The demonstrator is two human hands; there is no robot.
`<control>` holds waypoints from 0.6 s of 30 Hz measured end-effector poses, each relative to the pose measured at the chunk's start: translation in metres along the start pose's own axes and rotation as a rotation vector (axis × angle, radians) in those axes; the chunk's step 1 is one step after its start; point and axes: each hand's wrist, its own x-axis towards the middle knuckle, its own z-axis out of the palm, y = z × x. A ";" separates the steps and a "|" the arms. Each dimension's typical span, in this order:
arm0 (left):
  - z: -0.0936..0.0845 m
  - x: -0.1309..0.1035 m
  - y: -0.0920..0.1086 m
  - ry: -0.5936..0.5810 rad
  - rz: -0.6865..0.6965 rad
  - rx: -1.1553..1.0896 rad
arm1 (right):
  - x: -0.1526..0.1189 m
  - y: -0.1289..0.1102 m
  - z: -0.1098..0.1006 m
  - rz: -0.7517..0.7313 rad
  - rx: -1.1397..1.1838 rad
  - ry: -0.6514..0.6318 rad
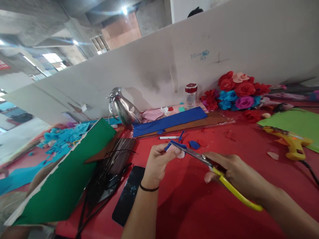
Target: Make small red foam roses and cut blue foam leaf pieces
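Note:
My left hand (pixel 160 158) pinches a small piece of blue paper (pixel 177 144) together with a pale pink piece (pixel 179 153) in front of me. Yellow-handled scissors (pixel 235 192) are gripped in my right hand (pixel 233 171). Their metal blades point left and reach the blue paper at my left fingertips. Just beyond lie a cut blue petal-shaped piece (pixel 194 144) and a white pen (pixel 168 137). Farther back, a long blue paper strip (pixel 171 120) rests on brown sheets in clear plastic.
A black phone (pixel 128 196) and a green board (pixel 67 176) stand left on the red table (pixel 184 212). At the back are a metal jug (pixel 124 109), a red-lidded jar (pixel 191 96) and paper flowers (pixel 243 91). A yellow glue gun (pixel 291 141) lies right.

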 end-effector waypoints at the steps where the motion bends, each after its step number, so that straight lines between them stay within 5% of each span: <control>1: 0.000 0.000 0.000 -0.003 -0.005 -0.002 | 0.000 0.001 0.000 -0.010 0.002 0.004; 12: 0.003 -0.001 0.004 0.021 -0.023 0.002 | -0.003 0.005 0.002 -0.065 0.004 0.033; 18: 0.001 0.000 0.003 -0.023 -0.052 0.072 | 0.003 0.005 0.003 -0.074 -0.220 0.093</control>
